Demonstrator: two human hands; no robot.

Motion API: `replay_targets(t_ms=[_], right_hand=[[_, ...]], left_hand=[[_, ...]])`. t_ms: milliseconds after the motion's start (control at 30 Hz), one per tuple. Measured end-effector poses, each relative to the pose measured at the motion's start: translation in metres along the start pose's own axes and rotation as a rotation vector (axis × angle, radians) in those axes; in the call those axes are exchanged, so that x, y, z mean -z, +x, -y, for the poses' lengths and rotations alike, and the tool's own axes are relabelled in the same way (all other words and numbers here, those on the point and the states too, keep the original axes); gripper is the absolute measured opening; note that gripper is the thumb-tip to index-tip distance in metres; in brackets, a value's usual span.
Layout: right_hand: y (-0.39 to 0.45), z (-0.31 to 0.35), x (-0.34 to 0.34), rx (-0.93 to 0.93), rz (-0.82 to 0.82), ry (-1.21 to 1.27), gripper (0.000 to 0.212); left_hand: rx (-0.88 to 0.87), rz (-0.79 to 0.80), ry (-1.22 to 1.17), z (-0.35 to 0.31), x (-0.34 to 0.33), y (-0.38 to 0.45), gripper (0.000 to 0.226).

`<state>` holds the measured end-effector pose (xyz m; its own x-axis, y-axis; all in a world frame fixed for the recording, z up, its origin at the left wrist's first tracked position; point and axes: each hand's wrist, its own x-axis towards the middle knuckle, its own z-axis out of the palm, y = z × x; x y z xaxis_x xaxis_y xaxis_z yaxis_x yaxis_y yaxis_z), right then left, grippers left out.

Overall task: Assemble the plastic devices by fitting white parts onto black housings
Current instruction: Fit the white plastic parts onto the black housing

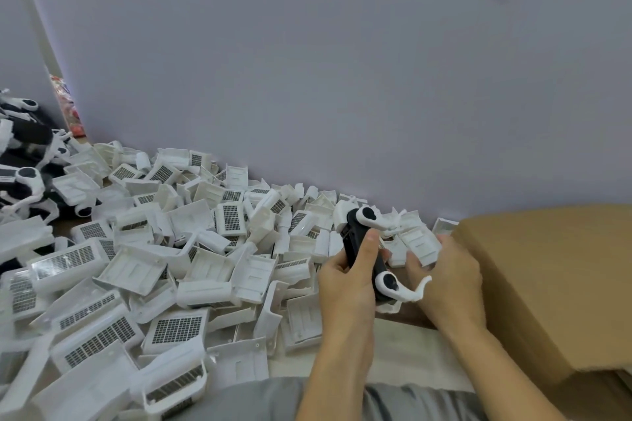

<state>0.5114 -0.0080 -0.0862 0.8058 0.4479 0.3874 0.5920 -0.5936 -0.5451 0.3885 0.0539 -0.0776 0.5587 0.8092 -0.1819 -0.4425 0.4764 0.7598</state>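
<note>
White parts (164,249) heap at your left. Your left hand (345,278) grips the black housing (364,260) above the heap's right edge; your right hand (444,277) seems to pinch a white part (419,244) beside the cardboard box (554,284).

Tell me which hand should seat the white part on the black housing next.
Right, probably. The right hand already grips a white part beside the black housing, which the left hand is busy holding.

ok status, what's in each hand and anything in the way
Left hand grips black housing, upright. Right hand holds white part beside it, not yet fitted. Loose white parts heaped at left, cardboard box at right.
</note>
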Motion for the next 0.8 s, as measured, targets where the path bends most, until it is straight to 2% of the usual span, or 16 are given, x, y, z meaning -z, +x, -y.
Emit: replay_targets(t_ms=[100, 167, 267, 367, 533, 667, 733, 800], right_hand=[[-0.008, -0.001, 0.020, -0.027, -0.067, 0.260, 0.041], [-0.018, -0.004, 0.030, -0.070, -0.067, 0.465, 0.031], [-0.034, -0.014, 0.031, -0.187, -0.050, 0.792, 0.016], [-0.044, -0.022, 0.028, -0.278, -0.055, 1.008, 0.013], [-0.046, -0.018, 0.025, -0.262, -0.029, 1.086, 0.027], [-0.050, -0.016, 0.026, -0.202, 0.055, 1.035, 0.031], [-0.049, -0.021, 0.024, -0.246, 0.083, 1.167, 0.045], [-0.047, -0.027, 0.022, -0.288, 0.088, 1.262, 0.049]], left_hand=[[-0.011, -0.026, 0.063, 0.000, -0.002, -0.001, 0.038], [-0.008, -0.019, 0.106, 0.002, -0.002, -0.001, 0.042], [-0.013, 0.005, 0.128, 0.006, -0.001, 0.002, 0.027], [-0.068, 0.022, 0.192, 0.010, 0.002, 0.004, 0.013], [-0.137, 0.066, 0.333, 0.014, 0.005, 0.003, 0.023], [-0.126, 0.097, 0.367, 0.016, 0.006, 0.004, 0.014], [-0.125, 0.056, 0.351, 0.018, 0.006, 0.005, 0.013], [-0.145, 0.031, 0.357, 0.019, 0.008, 0.007, 0.010]])
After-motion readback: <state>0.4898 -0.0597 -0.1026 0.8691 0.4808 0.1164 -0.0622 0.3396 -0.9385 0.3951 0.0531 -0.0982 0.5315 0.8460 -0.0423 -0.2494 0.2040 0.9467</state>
